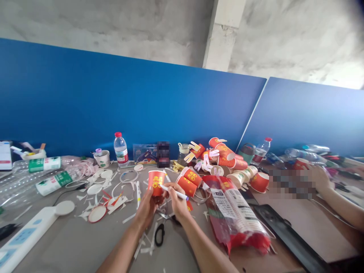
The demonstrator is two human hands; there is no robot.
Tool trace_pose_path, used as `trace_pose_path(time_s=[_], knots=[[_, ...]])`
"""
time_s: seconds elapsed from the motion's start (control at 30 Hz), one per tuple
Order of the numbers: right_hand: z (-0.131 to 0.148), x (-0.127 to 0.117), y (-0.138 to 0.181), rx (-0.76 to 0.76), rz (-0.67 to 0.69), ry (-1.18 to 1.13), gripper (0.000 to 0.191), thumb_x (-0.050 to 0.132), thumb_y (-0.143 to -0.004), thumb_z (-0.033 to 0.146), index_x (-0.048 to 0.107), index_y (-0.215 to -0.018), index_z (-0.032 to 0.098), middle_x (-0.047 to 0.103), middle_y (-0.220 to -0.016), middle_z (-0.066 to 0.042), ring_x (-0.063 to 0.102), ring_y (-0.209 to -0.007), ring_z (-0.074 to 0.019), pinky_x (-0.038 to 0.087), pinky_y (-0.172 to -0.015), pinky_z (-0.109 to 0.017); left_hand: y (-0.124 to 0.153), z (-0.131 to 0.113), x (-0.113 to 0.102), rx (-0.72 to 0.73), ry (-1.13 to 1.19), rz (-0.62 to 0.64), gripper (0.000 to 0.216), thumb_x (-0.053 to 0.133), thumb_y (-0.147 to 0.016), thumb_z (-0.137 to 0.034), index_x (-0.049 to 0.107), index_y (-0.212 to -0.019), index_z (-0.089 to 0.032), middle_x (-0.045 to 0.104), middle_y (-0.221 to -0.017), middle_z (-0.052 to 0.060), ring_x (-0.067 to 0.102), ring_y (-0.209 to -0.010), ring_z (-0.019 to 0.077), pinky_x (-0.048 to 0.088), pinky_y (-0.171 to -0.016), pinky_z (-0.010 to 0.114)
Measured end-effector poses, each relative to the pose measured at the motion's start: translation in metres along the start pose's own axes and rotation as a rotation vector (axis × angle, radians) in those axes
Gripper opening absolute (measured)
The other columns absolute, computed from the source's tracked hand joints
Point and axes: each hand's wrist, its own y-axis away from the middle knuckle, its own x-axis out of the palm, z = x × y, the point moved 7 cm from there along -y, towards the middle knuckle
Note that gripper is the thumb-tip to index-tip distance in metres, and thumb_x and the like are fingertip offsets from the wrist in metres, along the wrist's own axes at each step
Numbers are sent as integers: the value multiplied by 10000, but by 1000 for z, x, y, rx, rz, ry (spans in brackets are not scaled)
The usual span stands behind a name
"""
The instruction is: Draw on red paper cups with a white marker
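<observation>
My left hand (147, 206) is closed round the base of a red paper cup (156, 182) with a gold symbol, held upright above the table. My right hand (178, 203) pinches a white marker pen (174, 192) with a purple tip, its other end touching the cup's side. Black-handled scissors (160, 234) lie on the table just below my hands. A plastic sleeve of stacked red cups (233, 212) lies to the right of my right arm.
Paper scraps and white discs (96, 189) litter the left. A white power strip (25, 239) sits front left. Water bottles (121, 148), several decorated red cups (222, 153) and a blue partition (113, 102) line the back. Another person's hand (321, 178) rests far right near a black tablet (284, 231).
</observation>
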Motion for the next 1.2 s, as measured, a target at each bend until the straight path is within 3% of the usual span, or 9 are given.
trace_pose_path(time_s=[0.27, 0.43, 0.77, 1.2], knots=[[-1, -7, -2, -3, -59, 12, 384, 739, -898, 692, 752, -857, 311, 609, -551, 16, 627, -584, -247, 578, -662, -416, 4, -7, 5, -114, 78, 38, 438, 986, -885, -586, 861, -956, -172, 870, -849, 84, 784, -736, 234, 643, -787, 353], [3, -1, 3, 7, -18, -11, 403, 772, -906, 715, 756, -880, 313, 588, -543, 39, 618, -585, -240, 595, -679, -411, 8, -12, 10, -131, 104, 71, 406, 897, -981, -581, 845, -924, -182, 856, -854, 72, 783, -771, 225, 661, -802, 342], [12, 4, 4, 49, -29, -39, 433, 793, -850, 767, 773, -858, 334, 606, -540, 4, 639, -586, -278, 590, -684, -479, 11, -12, 14, -141, 101, 66, 440, 935, -933, -625, 844, -970, -195, 852, -849, 67, 778, -773, 231, 640, -784, 345], [12, 6, 4, 31, -24, -39, 410, 834, -843, 740, 758, -846, 337, 553, -513, 21, 598, -556, -260, 557, -619, -441, 9, -12, 15, -132, 80, 60, 438, 966, -896, -610, 842, -979, -198, 846, -842, 67, 762, -786, 229, 620, -788, 342]])
